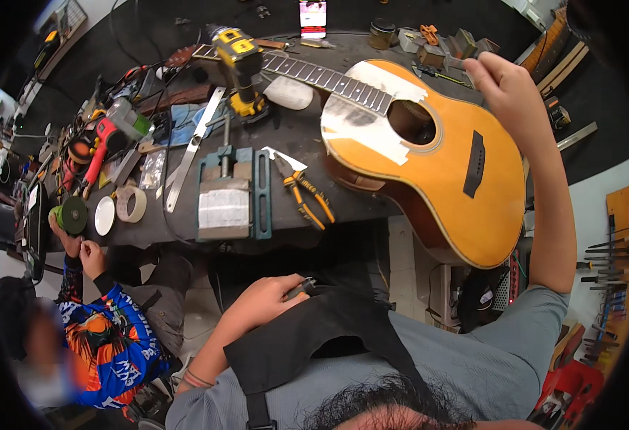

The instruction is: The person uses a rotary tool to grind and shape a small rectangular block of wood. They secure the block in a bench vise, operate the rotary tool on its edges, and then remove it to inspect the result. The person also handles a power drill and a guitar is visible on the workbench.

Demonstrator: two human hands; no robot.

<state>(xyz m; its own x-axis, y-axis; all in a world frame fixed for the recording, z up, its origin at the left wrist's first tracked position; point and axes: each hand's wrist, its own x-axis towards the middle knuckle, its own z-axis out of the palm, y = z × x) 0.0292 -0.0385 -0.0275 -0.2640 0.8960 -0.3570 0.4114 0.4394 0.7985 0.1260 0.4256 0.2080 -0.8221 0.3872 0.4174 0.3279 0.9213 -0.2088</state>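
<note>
An acoustic guitar (pixel 497 208) with an orange-yellow top lies face up on the bench, its neck toward the back left. White covering with dark smudges (pixel 361 122) lies on its top around the end of the fretboard. My right hand (pixel 501 86) is raised beyond the guitar's far right edge, fingers closed in a pinch; what they hold, if anything, I cannot make out. Low in front of my apron, my left hand (pixel 275 295) is closed around a small dark object with a metal end (pixel 306 285), mostly hidden by the fingers.
A green vise (pixel 263 197) and orange-black pliers (pixel 307 197) sit at the bench's front edge. Behind stands a yellow cordless drill (pixel 239 64). Tape rolls (pixel 131 204) and a steel ruler (pixel 194 147) lie left. A co-worker (pixel 117 337) sits at lower left, hands at a green disc (pixel 70 216).
</note>
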